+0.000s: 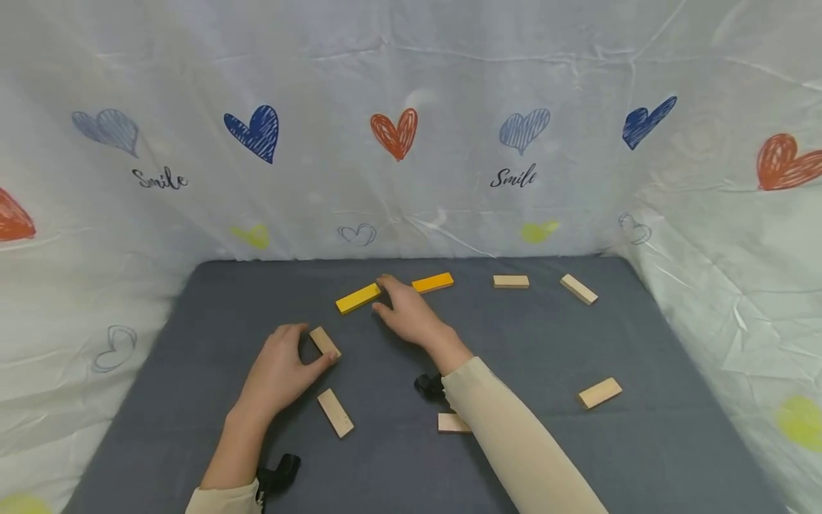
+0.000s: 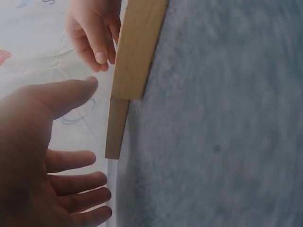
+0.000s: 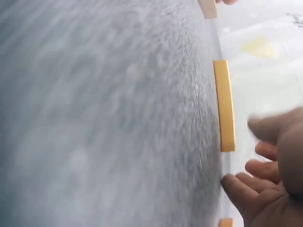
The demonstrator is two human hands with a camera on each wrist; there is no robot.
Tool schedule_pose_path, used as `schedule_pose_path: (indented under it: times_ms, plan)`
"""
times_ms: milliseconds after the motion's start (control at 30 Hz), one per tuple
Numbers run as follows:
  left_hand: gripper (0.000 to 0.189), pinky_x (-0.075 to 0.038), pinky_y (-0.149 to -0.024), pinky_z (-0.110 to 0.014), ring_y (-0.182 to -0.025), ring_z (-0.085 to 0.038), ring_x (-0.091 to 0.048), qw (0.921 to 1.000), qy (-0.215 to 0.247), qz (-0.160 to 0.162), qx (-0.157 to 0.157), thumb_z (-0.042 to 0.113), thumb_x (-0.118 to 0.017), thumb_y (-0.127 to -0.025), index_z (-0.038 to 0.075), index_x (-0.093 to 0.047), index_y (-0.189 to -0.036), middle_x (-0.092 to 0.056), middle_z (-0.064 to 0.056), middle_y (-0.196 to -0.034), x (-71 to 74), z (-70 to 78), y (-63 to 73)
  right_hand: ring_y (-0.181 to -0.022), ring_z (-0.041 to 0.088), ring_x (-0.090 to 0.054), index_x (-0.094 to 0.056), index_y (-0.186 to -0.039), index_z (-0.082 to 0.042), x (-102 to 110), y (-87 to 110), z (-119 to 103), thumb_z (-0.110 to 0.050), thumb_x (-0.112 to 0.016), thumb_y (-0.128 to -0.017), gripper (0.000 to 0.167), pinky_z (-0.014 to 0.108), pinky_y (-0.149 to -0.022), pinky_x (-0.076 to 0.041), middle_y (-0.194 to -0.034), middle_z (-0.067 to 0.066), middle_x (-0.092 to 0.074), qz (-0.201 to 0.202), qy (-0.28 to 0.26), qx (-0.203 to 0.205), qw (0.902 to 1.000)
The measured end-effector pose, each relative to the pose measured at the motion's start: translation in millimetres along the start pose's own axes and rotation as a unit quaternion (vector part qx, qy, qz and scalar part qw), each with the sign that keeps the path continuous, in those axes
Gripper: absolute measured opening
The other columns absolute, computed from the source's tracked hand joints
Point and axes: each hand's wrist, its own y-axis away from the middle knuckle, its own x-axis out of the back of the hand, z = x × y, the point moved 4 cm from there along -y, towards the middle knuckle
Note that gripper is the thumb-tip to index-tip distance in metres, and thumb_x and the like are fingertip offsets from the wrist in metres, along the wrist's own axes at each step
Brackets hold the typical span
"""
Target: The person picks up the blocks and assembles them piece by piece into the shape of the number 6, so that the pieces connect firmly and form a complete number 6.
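Yellow and straight-sided, a long block (image 1: 356, 299) is seen on the dark counter (image 1: 514, 350) just beside the right hand (image 1: 406, 308), and a pale wooden block (image 1: 324, 340) is seen near the left hand (image 1: 280, 368), with all fingers spread apart and nothing gripped.

Eight blocks (image 1: 336, 412) on table (image 1: 514, 343): four toward back, four nearer; curtain (image 1: 443, 86) behind.

We count six plain wooden blocks (image 1: 325, 343), one yellow block (image 1: 357, 299), one orange block (image 1: 433, 283), two hands (image 1: 276, 368) and, partly hidden, what look like two black wrist cameras (image 1: 280, 474).
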Motion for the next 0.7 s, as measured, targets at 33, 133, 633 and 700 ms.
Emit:
schedule_pose_path:
  times_ms: [33,133,633,700]
  plan:
    - [0.088,-0.049,-0.111,-0.073,-0.140,-0.055,-0.050,1.0000,0.002,0.000,-0.002,0.056,-0.081,-0.097,-0.009,-0.055,-0.151,-0.052,-0.034,-0.152,-0.3,-0.6,0.4,-0.152,0.033,-0.049,-0.048,-0.163,-0.001,-1.1,-2.6,0.5,-0.020,-0.066,-0.113,0.056,0.048,-0.124,-0.047,-0.167,0.017,-0.048,0.010,-0.011,0.000,0.9999]
    - [0.087,-0.048,-0.112,-0.073,-0.141,-0.054,-0.049,1.0000,0.006,-0.002,-0.002,0.054,-0.084,-0.095,-0.008,-0.057,-0.150,-0.052,-0.033,-0.152,-1.1,-2.6,1.4,-0.141,0.032,-0.060,-0.055,-0.157,0.000,-3.4,-9.8,2.3,-0.012,-0.065,-0.112,0.047,0.046,-0.116,-0.055,-0.156,0.016,-0.059,0.041,-0.040,-0.004,0.9984]
    - [0.066,-0.053,-0.110,-0.065,-0.134,-0.045,-0.058,0.9988,0.037,0.013,-0.031,0.040,-0.092,-0.091,0.001,-0.067,-0.138,-0.061,-0.022,-0.144,-9.5,-9.5,-2.5,-0.142,0.026,-0.060,-0.065,-0.152,-0.009,-11.0,-30.3,6.2,-0.003,-0.070,-0.107,0.046,0.038,-0.122,-0.050,-0.152,0.008,-0.065,0.014,-0.004,0.010,0.9998]
    - [0.067,-0.053,-0.110,-0.065,-0.134,-0.044,-0.058,0.9987,0.038,0.012,-0.033,0.039,-0.093,-0.090,0.001,-0.067,-0.139,-0.060,-0.021,-0.144,-10.6,-11.0,-2.5,-0.140,0.026,-0.061,-0.067,-0.150,-0.009,-11.4,-30.8,7.9,-0.002,-0.070,-0.107,0.044,0.039,-0.120,-0.051,-0.150,0.008,-0.066,0.018,-0.007,0.005,0.9998]
